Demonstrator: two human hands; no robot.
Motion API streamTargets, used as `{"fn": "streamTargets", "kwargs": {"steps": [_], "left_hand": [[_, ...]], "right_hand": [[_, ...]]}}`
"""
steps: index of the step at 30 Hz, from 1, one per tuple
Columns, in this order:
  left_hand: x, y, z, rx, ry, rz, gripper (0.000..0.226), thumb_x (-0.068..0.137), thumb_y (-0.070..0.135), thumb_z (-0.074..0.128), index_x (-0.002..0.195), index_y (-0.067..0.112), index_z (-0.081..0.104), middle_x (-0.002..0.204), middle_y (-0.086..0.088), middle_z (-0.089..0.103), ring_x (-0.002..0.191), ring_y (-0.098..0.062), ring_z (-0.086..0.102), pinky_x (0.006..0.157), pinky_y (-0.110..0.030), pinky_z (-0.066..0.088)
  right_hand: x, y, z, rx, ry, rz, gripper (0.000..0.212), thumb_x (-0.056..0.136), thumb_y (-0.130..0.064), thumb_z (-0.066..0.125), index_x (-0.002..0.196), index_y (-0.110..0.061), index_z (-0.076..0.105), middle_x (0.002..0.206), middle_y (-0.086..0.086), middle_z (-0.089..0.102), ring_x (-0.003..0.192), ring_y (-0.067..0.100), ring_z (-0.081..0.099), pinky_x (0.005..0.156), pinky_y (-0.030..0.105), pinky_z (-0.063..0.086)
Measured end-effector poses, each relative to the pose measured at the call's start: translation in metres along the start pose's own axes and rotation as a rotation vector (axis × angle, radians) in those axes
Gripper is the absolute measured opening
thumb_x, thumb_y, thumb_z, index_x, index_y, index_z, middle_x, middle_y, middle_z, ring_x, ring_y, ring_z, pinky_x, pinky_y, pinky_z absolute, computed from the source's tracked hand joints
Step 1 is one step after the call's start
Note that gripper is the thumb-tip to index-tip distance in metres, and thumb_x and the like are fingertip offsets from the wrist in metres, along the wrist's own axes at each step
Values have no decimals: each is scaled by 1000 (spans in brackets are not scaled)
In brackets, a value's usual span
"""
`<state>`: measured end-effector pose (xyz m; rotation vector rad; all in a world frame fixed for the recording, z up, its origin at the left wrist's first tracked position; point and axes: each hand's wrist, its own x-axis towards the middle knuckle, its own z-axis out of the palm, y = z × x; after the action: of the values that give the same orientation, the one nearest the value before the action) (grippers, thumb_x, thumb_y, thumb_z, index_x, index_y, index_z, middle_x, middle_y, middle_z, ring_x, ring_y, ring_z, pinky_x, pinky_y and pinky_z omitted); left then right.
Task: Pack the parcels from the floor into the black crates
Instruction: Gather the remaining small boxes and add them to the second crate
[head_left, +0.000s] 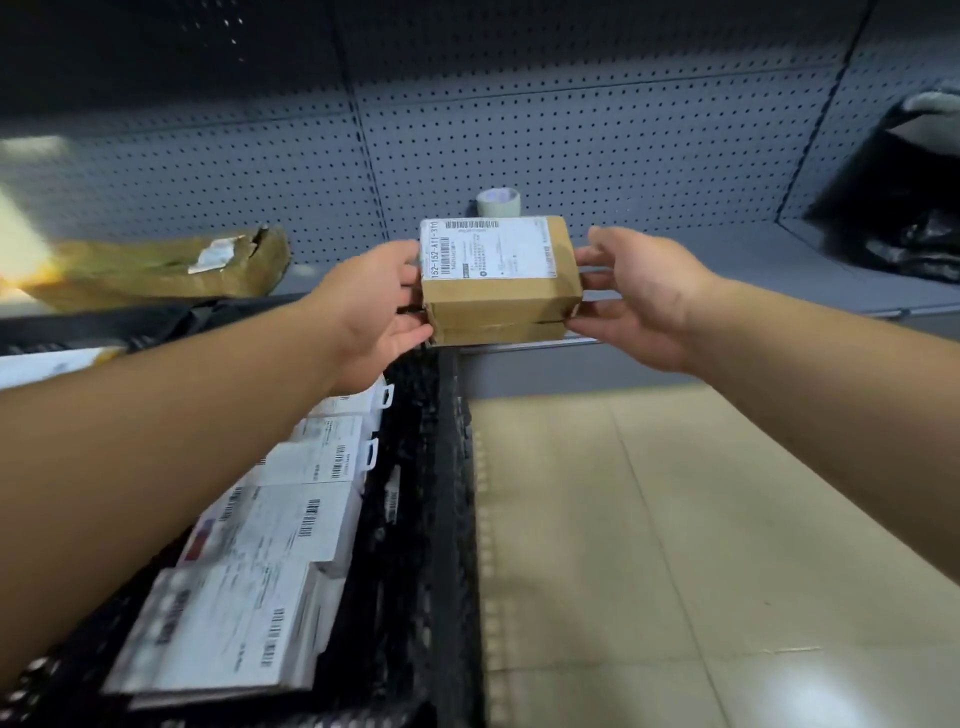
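Mid-frame, left hand (371, 306) & right hand (636, 296) held a small cardboard box (498, 280) between them, fingers (597, 254) curled on its ends. Black crate (447, 519), lower left, was approx. full w/ labelled parcels (270, 525); tiled floor (727, 545) at lower right showed none.

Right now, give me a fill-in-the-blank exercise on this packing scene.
1. The cardboard box is held between ____ hands.
2. The box's white label faces ____.
3. The black crate below the left hand holds parcels with ____ labels.
4. A roll of ____ stands on the shelf behind the box.

Missing words: both; up; white; tape
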<state>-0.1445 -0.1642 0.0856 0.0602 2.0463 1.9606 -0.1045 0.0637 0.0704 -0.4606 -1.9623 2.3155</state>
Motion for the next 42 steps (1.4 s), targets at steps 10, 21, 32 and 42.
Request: {"fn": "streamTargets", "kwargs": {"steps": [10, 21, 32, 42], "left_hand": [[-4, -12, -111, -47, 182, 16, 31, 105, 31, 45, 109, 22, 74, 98, 2, 80, 87, -17, 78, 62, -23, 61], [-5, -62, -160, -226, 344, -215, 31, 103, 30, 53, 127, 18, 68, 120, -8, 73, 105, -24, 70, 95, -36, 59], [-17, -98, -132, -372, 225, -313, 15, 100, 28, 55, 106, 19, 67, 87, -2, 76, 84, -12, 67, 100, -35, 55], [-7, -108, -113, -456, 90, -396, 25, 93, 42, 59, 108, 24, 65, 98, 0, 69, 105, -22, 69, 105, -45, 51]], "right_hand": [[25, 8, 119, -44, -77, 27, 29, 100, -37, 45, 97, -15, 63, 98, 5, 73, 97, 26, 71, 95, 40, 56], [63, 35, 217, -564, -101, 40, 26, 95, -24, 36, 90, -19, 60, 88, 4, 56, 76, 24, 53, 68, 30, 50], [105, 60, 241, -832, -39, 26, 37, 101, -39, 34, 83, -15, 55, 84, 8, 60, 62, 24, 58, 69, 36, 54], [111, 63, 259, -967, -19, -31, 38, 106, -29, 24, 102, -4, 54, 108, 19, 59, 95, 34, 57, 91, 47, 52]]}}
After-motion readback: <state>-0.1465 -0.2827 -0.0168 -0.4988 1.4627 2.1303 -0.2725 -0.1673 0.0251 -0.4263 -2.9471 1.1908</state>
